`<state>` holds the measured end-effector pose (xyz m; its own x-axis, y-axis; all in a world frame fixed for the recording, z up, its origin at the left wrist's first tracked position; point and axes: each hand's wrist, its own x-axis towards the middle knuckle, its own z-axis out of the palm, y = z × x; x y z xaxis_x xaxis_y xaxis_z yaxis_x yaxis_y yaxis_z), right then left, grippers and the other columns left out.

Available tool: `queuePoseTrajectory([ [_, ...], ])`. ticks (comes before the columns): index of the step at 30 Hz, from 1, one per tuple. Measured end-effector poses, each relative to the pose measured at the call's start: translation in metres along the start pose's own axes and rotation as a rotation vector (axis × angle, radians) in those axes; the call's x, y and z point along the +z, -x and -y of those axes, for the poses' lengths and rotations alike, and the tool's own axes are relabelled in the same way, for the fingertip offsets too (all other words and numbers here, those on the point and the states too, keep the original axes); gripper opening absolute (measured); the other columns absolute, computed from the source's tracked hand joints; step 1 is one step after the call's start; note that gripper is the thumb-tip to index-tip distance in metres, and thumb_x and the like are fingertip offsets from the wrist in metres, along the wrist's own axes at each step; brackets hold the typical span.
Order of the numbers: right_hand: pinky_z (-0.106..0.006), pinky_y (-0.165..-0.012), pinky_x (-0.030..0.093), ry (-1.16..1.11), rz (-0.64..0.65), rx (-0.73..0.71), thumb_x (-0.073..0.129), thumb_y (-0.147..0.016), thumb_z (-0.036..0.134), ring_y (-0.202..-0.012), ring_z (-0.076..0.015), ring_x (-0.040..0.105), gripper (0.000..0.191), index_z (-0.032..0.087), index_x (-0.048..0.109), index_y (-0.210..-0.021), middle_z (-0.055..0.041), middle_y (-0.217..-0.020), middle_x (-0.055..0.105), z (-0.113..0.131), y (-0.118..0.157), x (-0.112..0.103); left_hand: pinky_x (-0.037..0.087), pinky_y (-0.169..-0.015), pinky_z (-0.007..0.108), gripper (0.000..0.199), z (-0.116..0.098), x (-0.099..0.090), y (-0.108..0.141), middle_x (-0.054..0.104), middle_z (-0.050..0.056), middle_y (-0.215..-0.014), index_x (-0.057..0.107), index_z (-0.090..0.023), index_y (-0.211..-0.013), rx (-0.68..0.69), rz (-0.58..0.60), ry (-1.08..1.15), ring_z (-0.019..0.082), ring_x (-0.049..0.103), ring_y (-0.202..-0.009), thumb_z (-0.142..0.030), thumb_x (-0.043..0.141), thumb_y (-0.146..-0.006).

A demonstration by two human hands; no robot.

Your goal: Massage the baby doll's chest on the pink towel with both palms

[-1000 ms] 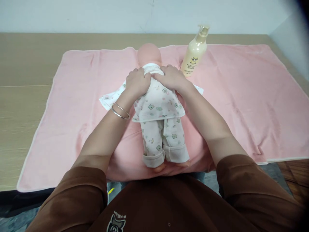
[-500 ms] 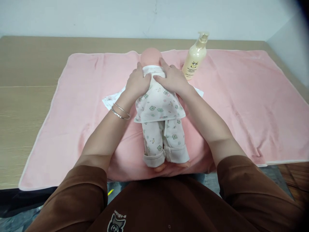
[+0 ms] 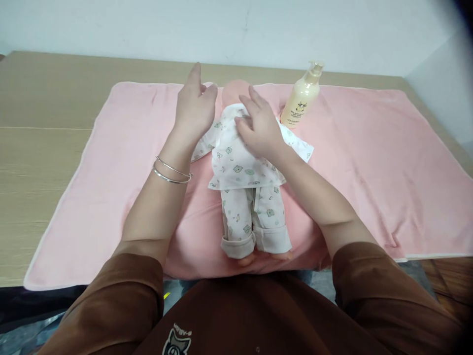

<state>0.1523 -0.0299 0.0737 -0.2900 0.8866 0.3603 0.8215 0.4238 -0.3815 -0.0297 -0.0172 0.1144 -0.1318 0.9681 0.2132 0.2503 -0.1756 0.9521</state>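
Note:
A baby doll lies lengthwise in front of me, its bald pink head (image 3: 233,91) away from me and no face showing. It wears a white printed shirt (image 3: 240,170) and matching trousers (image 3: 271,212) with rolled cuffs. My left hand (image 3: 195,108) is raised just left of the doll's head and shoulder, holding nothing, index finger stretched out and thumb apart. Over the shirt's upper right part is my right hand (image 3: 261,125), fingers spread and nothing held; whether it touches the cloth I cannot tell. Both shirt sleeves lie out to the sides.
A cream pump bottle (image 3: 299,101) with a cow picture stands to the right of the doll's head. Under everything spreads a pink blanket (image 3: 369,162) on a wooden table (image 3: 44,113). A white wall (image 3: 148,29) rises behind the table.
My left hand has come off the doll's shoulder and moved up and left. My right hand has loosened from the collar area, fingers lifting. The left sleeve now lies closer to the doll's body.

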Motion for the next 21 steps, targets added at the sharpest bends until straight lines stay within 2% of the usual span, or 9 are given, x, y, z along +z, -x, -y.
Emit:
queuePoseTrajectory([
  [1, -0.063, -0.142, 0.021, 0.016, -0.026, 0.012, 0.040, -0.110, 0.044, -0.171, -0.0335, 0.021, 0.059, 0.022, 0.044, -0.165, -0.0097, -0.178, 0.035, 0.002, 0.000, 0.000, 0.045, -0.111, 0.036, 0.065, -0.002, -0.002, 0.000, 0.068, 0.003, -0.099, 0.045, -0.021, -0.165, 0.039, -0.017, -0.049, 0.025, 0.059, -0.109, -0.031, 0.059, -0.102],
  [3, -0.065, -0.142, 0.016, 0.067, 0.015, 0.012, 0.044, -0.109, 0.042, -0.172, -0.0357, 0.018, 0.060, 0.020, 0.045, -0.164, -0.0114, -0.179, 0.032, 0.004, 0.001, 0.002, 0.048, -0.105, 0.037, 0.068, -0.006, -0.006, 0.001, 0.065, 0.005, -0.097, 0.044, -0.014, -0.165, 0.094, -0.043, -0.140, 0.025, 0.060, -0.103, -0.033, 0.057, -0.101],
  [6, -0.069, -0.141, 0.016, 0.101, 0.143, -0.011, 0.050, -0.105, 0.036, -0.170, -0.0391, 0.024, 0.060, 0.015, 0.049, -0.161, -0.0164, -0.178, 0.033, 0.005, 0.001, 0.007, 0.049, -0.100, 0.038, 0.072, -0.013, -0.011, 0.003, 0.062, 0.007, -0.097, 0.043, -0.008, -0.166, 0.098, -0.073, -0.170, 0.026, 0.059, -0.100, -0.033, 0.056, -0.099],
  [8, -0.066, -0.141, 0.020, 0.071, 0.103, -0.014, 0.047, -0.104, 0.032, -0.169, -0.0369, 0.028, 0.058, 0.016, 0.049, -0.160, -0.0143, -0.179, 0.034, 0.005, 0.001, 0.006, 0.049, -0.098, 0.037, 0.073, -0.016, -0.012, 0.003, 0.062, 0.007, -0.097, 0.042, -0.007, -0.166, 0.102, -0.079, -0.169, 0.025, 0.059, -0.099, -0.033, 0.056, -0.100],
  [11, -0.058, -0.143, 0.021, 0.049, -0.034, 0.007, 0.044, -0.102, 0.025, -0.170, -0.0321, 0.025, 0.061, 0.016, 0.044, -0.163, -0.0106, -0.182, 0.028, 0.005, 0.001, 0.004, 0.049, -0.103, 0.037, 0.068, -0.016, -0.009, 0.003, 0.067, 0.006, -0.100, 0.044, -0.011, -0.165, 0.084, -0.063, -0.149, 0.025, 0.063, -0.103, -0.030, 0.058, -0.101],
  [13, -0.059, -0.143, 0.019, 0.082, -0.005, 0.018, 0.047, -0.101, 0.023, -0.171, -0.0334, 0.022, 0.064, 0.012, 0.044, -0.164, -0.0142, -0.182, 0.026, 0.004, 0.000, 0.005, 0.048, -0.108, 0.038, 0.061, -0.014, -0.006, 0.003, 0.071, 0.005, -0.104, 0.050, -0.018, -0.161, 0.075, -0.051, -0.140, 0.025, 0.064, -0.108, -0.030, 0.060, -0.102],
  [16, -0.069, -0.139, 0.020, 0.093, 0.097, -0.006, 0.051, -0.100, 0.027, -0.169, -0.0392, 0.027, 0.060, 0.011, 0.052, -0.158, -0.0181, -0.177, 0.036, 0.002, -0.001, 0.009, 0.046, -0.112, 0.040, 0.056, -0.010, -0.004, 0.003, 0.074, 0.003, -0.109, 0.055, -0.025, -0.155, 0.072, -0.034, -0.134, 0.025, 0.064, -0.113, -0.032, 0.063, -0.101],
  [18, -0.069, -0.138, 0.023, 0.054, 0.041, -0.026, 0.048, -0.100, 0.026, -0.167, -0.0370, 0.032, 0.056, 0.015, 0.055, -0.155, -0.0152, -0.175, 0.041, 0.001, -0.002, 0.010, 0.043, -0.118, 0.041, 0.055, -0.008, -0.003, 0.002, 0.074, 0.002, -0.116, 0.054, -0.027, -0.153, 0.072, -0.017, -0.123, 0.025, 0.062, -0.121, -0.036, 0.066, -0.100],
  [21, -0.060, -0.141, 0.023, 0.044, -0.069, -0.020, 0.045, -0.100, 0.022, -0.168, -0.0317, 0.032, 0.058, 0.014, 0.052, -0.157, -0.0134, -0.177, 0.038, 0.002, -0.001, 0.009, 0.039, -0.125, 0.043, 0.055, -0.005, 0.000, 0.002, 0.073, 0.002, -0.132, 0.056, -0.026, -0.151, 0.083, -0.002, -0.135, 0.026, 0.058, -0.131, -0.041, 0.066, -0.099],
])
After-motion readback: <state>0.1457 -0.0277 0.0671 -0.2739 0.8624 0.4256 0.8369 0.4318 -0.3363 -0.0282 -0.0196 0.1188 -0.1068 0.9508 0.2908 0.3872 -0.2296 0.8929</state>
